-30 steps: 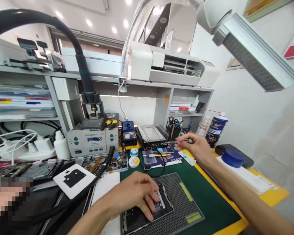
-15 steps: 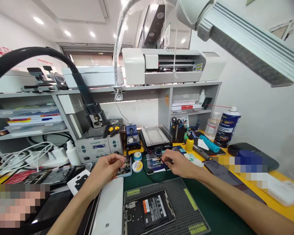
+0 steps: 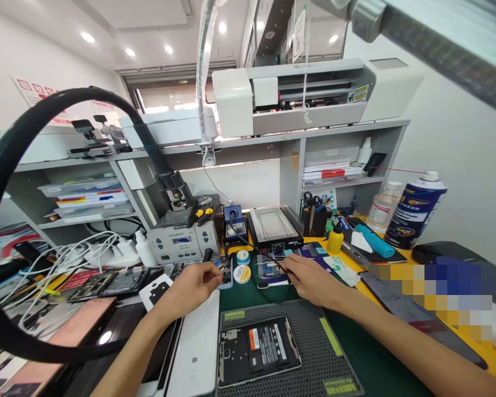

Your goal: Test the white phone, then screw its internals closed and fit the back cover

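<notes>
My left hand (image 3: 200, 284) is over the tray of small parts (image 3: 227, 278), its thumb and fingertips pinched together; whatever lies between them is too small to make out. My right hand (image 3: 310, 278) is closed, fingers curled down at the tools (image 3: 270, 264) on a blue mat. A black cord (image 3: 254, 248) runs to its fingers, and what they grip is hidden. In front of both hands, an opened phone with its battery exposed (image 3: 267, 347) lies on a grey perforated mat (image 3: 314, 336). A white phone back cover (image 3: 196, 347) lies left of it, beneath my left wrist.
Two small round tins (image 3: 242, 274) stand between my hands. Behind are a soldering station (image 3: 235, 226), a hot plate (image 3: 275, 226) and a hot-air station (image 3: 182, 242). A yellow bottle (image 3: 335, 241) and a spray can (image 3: 415, 212) stand right. A black hose (image 3: 37, 105) loops at left.
The camera view has shifted, so the bench appears moved right and tilted. My left hand stays pinched by the parts tray; my right hand stays closed by the tools.
</notes>
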Demonstrator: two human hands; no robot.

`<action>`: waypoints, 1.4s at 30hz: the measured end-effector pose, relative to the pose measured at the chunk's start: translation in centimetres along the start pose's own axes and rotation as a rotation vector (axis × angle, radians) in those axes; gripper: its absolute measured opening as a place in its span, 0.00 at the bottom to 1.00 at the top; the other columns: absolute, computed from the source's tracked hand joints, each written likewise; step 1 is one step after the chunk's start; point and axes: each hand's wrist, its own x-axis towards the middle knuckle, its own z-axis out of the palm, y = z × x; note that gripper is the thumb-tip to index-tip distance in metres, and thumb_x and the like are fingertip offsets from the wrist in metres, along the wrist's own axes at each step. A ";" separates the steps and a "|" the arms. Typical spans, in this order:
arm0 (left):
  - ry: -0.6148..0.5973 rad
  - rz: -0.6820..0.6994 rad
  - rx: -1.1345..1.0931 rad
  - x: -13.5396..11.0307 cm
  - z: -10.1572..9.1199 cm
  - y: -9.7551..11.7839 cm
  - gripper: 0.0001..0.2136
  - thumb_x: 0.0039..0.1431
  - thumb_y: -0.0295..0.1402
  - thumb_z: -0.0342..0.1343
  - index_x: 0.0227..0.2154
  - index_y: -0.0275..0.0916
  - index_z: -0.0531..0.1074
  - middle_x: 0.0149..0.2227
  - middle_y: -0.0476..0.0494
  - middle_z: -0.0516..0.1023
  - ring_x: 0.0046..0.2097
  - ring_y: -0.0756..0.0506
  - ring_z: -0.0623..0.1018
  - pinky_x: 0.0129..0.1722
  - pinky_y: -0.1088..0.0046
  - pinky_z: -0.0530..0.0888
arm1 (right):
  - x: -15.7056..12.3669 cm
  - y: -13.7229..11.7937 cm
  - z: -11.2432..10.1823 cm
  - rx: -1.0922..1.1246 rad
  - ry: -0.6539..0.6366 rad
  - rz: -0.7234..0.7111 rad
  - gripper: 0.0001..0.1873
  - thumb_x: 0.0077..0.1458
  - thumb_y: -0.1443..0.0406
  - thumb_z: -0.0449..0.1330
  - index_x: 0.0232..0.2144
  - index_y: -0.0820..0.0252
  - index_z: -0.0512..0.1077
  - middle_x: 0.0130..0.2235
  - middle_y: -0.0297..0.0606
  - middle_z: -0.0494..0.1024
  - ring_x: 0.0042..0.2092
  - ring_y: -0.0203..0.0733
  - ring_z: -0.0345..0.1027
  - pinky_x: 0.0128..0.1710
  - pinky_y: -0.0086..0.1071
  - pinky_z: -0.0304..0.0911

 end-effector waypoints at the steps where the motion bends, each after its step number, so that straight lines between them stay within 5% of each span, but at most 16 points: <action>1: 0.001 -0.001 0.001 0.0 0.0 0.0 0.12 0.58 0.40 0.53 0.31 0.38 0.77 0.29 0.46 0.77 0.31 0.44 0.72 0.32 0.71 0.62 | 0.0 0.1 -0.1 0.001 -0.001 0.000 0.15 0.65 0.61 0.60 0.51 0.61 0.71 0.51 0.42 0.75 0.47 0.45 0.74 0.45 0.44 0.72; 12: 0.054 0.037 0.016 0.0 0.0 -0.8 0.10 0.60 0.39 0.52 0.31 0.41 0.76 0.27 0.47 0.77 0.29 0.45 0.72 0.29 0.72 0.62 | 0.3 0.4 -0.5 0.121 0.006 -0.006 0.10 0.65 0.67 0.55 0.44 0.60 0.75 0.44 0.44 0.79 0.48 0.51 0.71 0.51 0.49 0.64; 16: 0.043 0.101 0.110 0.0 1.2 -0.8 0.11 0.62 0.36 0.49 0.33 0.41 0.75 0.32 0.44 0.79 0.32 0.43 0.75 0.31 0.70 0.64 | -0.8 0.2 -2.5 0.249 0.114 0.086 0.13 0.64 0.64 0.54 0.47 0.58 0.75 0.45 0.46 0.79 0.46 0.54 0.71 0.47 0.48 0.65; 20: -0.005 0.176 0.253 -0.1 3.0 -0.5 0.11 0.63 0.32 0.47 0.34 0.42 0.76 0.40 0.40 0.78 0.40 0.40 0.77 0.38 0.66 0.67 | -2.3 0.5 -4.5 0.450 0.269 0.264 0.16 0.63 0.57 0.57 0.49 0.57 0.73 0.36 0.43 0.79 0.35 0.50 0.72 0.35 0.44 0.67; 26: -0.038 0.216 0.456 -0.2 4.2 -0.4 0.16 0.65 0.31 0.43 0.44 0.41 0.77 0.41 0.38 0.75 0.38 0.40 0.79 0.36 0.66 0.70 | -3.7 0.4 -6.3 0.927 0.453 0.381 0.14 0.58 0.52 0.63 0.40 0.55 0.73 0.27 0.35 0.76 0.31 0.45 0.73 0.33 0.39 0.71; 34: -0.047 0.239 0.609 -0.3 4.8 -0.2 0.19 0.66 0.30 0.40 0.49 0.41 0.74 0.43 0.39 0.74 0.35 0.39 0.79 0.32 0.63 0.72 | -4.7 -2.0 -6.6 1.500 0.277 0.398 0.09 0.57 0.60 0.68 0.39 0.57 0.80 0.30 0.35 0.80 0.32 0.36 0.74 0.32 0.27 0.72; 38: -0.045 0.216 0.628 -0.2 4.6 -0.3 0.18 0.66 0.29 0.41 0.48 0.40 0.75 0.42 0.38 0.74 0.37 0.40 0.80 0.34 0.64 0.73 | -4.4 -3.6 -5.8 1.410 0.101 0.349 0.14 0.59 0.56 0.66 0.40 0.62 0.79 0.33 0.41 0.83 0.34 0.39 0.78 0.38 0.32 0.74; 42: -0.045 0.222 0.642 -0.2 4.4 -0.5 0.17 0.64 0.29 0.43 0.47 0.42 0.76 0.42 0.38 0.75 0.38 0.40 0.81 0.35 0.65 0.74 | -3.3 -5.7 -4.8 1.321 0.089 0.326 0.19 0.65 0.52 0.57 0.40 0.63 0.75 0.34 0.43 0.82 0.36 0.41 0.79 0.41 0.37 0.75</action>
